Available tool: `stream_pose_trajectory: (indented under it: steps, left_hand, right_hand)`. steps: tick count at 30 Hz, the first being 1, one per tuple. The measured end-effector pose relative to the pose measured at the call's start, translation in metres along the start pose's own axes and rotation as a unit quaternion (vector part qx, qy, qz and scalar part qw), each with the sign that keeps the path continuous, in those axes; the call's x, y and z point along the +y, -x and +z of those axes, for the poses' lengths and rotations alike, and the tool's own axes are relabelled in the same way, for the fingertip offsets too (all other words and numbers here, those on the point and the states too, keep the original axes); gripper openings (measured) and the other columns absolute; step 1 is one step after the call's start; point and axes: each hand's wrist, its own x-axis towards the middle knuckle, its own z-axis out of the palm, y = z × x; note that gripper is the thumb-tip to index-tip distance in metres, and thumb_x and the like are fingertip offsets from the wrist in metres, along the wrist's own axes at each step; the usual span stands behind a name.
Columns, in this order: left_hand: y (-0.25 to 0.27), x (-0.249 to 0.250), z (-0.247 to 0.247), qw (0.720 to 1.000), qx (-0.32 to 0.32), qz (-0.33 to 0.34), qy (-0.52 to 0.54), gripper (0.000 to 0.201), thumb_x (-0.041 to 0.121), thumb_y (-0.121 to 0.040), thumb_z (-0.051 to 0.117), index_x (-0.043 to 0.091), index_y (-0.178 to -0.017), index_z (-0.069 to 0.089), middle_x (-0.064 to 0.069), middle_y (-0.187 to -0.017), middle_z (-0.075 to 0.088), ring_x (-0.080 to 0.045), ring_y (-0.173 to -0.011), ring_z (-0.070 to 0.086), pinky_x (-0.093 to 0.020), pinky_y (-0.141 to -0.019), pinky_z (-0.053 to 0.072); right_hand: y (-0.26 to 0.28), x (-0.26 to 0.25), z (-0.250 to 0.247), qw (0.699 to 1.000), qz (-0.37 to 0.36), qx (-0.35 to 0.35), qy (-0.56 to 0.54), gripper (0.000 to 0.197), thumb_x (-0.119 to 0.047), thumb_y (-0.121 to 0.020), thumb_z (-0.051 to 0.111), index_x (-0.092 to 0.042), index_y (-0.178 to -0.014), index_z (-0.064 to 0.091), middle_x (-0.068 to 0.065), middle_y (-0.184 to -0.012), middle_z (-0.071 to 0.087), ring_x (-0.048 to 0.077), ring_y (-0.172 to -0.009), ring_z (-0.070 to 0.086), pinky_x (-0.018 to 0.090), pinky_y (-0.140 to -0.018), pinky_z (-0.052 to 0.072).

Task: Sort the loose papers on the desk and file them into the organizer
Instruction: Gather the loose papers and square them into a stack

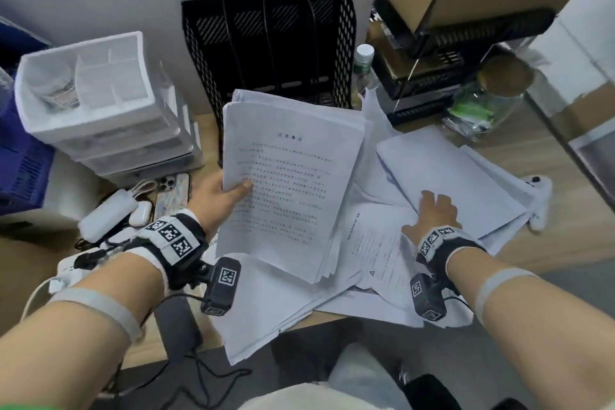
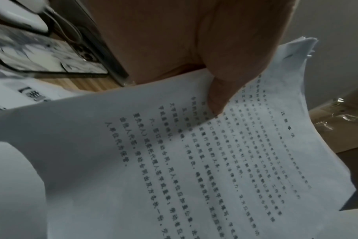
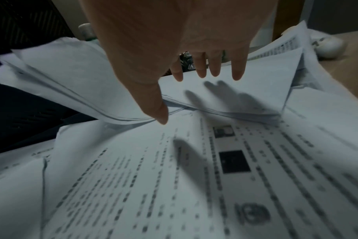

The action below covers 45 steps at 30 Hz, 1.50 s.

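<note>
Above the counter [image 1: 549, 150], before the black mesh organizer [image 1: 266, 43], a thick sheaf of printed pages [image 1: 286, 190] tilts up, pinched at its left edge by the left hand [image 1: 216, 198]. The right hand [image 1: 432, 213], fingers spread, hovers over the scattered loose papers [image 1: 459, 176].

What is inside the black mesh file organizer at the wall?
The black mesh file organizer shows four dark slots that look empty. Their lower front is covered by the white printed paper stack gripped by the left hand.
</note>
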Motion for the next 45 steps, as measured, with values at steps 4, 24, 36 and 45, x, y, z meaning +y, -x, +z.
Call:
stream_pose_trajectory:
  steps: [4,24,36,45]
  left_hand:
    - [-0.021,0.0,0.028,1.0,0.002,-0.025,0.011,0.017,0.006,-0.096,0.059,0.012,-0.11,0.067,-0.009,-0.111,0.074,-0.032,-0.104,0.07,-0.051,-0.094,0.054]
    - [-0.051,0.002,0.047,0.994,0.045,-0.073,0.072,0.022,0.009,-0.096,0.057,0.01,-0.117,0.065,-0.002,-0.109,0.076,-0.024,-0.102,0.072,-0.045,-0.088,0.054]
    - [-0.047,0.036,0.023,0.992,0.054,-0.014,0.109,0.026,0.006,-0.101,0.05,0.01,-0.126,0.057,-0.006,-0.119,0.066,-0.028,-0.107,0.061,-0.049,-0.103,0.043]
    - [-0.038,0.036,-0.002,0.991,0.047,0.019,0.126,0.036,0.006,-0.097,0.057,0.004,-0.133,0.056,-0.012,-0.132,0.062,-0.029,-0.115,0.06,-0.045,-0.104,0.044]
  right_hand:
    - [-0.031,-0.009,0.0,0.999,-0.034,-0.008,-0.01,0.111,-0.054,-0.07,0.071,-0.025,-0.152,0.001,0.009,-0.163,-0.003,0.029,-0.151,-0.003,0.055,-0.117,0.02]
    - [-0.083,-0.032,-0.026,0.981,-0.156,0.052,0.102,0.075,-0.003,-0.076,0.064,-0.019,-0.142,0.032,0.012,-0.128,0.056,0.036,-0.117,0.054,0.043,-0.084,0.055]
    - [0.015,-0.026,-0.172,0.911,-0.077,0.145,-0.378,0.026,-0.011,-0.091,0.062,0.009,-0.106,0.068,0.022,-0.112,0.07,0.029,-0.108,0.065,0.025,-0.082,0.044]
    - [0.095,-0.012,-0.159,0.76,0.009,0.135,-0.636,0.036,-0.034,-0.093,0.061,-0.014,-0.122,0.06,0.002,-0.106,0.069,0.026,-0.095,0.066,0.027,-0.085,0.054]
